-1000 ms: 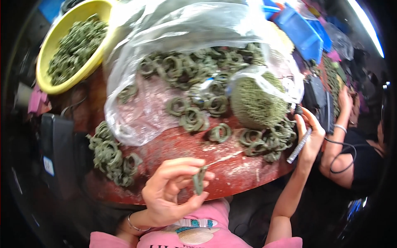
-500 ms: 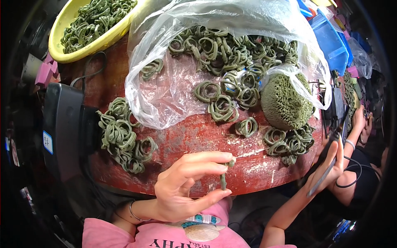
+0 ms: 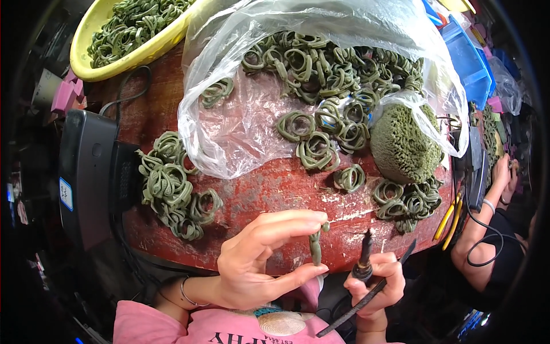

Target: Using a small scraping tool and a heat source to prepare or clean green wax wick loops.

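Note:
Near the table's front edge my left hand (image 3: 247, 256) pinches a green ring (image 3: 315, 247) between thumb and fingers, its narrow side toward me. Just to its right, my right hand (image 3: 388, 280) is closed round a black pen-shaped tool (image 3: 365, 256) with a narrow dark tip pointing up. The same hand also holds a long, thin, dark file-like strip (image 3: 356, 309), slanting down to the left. A gap separates the tool's tip from the ring. Loose green rings (image 3: 349, 178) lie beyond both hands on the red table (image 3: 260, 198).
A clear plastic bag (image 3: 209, 146) spreads over more rings. Right of it sits a porous green lump (image 3: 405, 143). A yellow basin (image 3: 83, 60) of rings, a black box (image 3: 94, 166), blue trays (image 3: 463, 60) and yellow-handled pliers (image 3: 450, 223) surround these. Another person's arm (image 3: 490, 209) is at right.
My right hand has come left and down from the table's right side, and the pen-shaped tool now stands upright in it near the ring. My left hand keeps its pinch, nearly still.

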Available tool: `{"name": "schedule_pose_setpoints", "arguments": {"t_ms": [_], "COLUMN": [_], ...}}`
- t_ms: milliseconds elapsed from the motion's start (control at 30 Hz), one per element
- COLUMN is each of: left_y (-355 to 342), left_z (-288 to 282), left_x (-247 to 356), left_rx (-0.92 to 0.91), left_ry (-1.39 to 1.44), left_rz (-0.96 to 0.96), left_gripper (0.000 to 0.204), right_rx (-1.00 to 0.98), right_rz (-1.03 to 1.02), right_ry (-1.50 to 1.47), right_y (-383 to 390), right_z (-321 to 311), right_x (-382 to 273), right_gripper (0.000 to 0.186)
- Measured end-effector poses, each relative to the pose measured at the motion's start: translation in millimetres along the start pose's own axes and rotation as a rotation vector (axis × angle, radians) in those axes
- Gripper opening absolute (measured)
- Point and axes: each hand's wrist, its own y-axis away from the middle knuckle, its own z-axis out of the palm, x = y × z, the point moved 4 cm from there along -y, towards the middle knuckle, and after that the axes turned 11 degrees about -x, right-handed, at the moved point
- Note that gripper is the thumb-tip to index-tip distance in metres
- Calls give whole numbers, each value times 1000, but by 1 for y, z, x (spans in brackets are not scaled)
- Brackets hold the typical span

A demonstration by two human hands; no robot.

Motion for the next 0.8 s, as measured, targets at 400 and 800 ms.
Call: {"name": "schedule_pose_setpoints", "arguments": {"t_ms": [400, 800], "left_y": [2, 2], "left_z": [0, -1], "left_x": [-1, 0], "left_rx": [-2, -24], "left_ry": [-96, -130], "left_rz": [-58, -69], "left_gripper": [58, 59], "right_rx": [7, -19], "right_rz": [-153, -160], "right_ry": [167, 157], "right_y": [-10, -13], "right_z": [7, 7], "right_x": [-9, -10], "right_gripper": [43, 44]}}
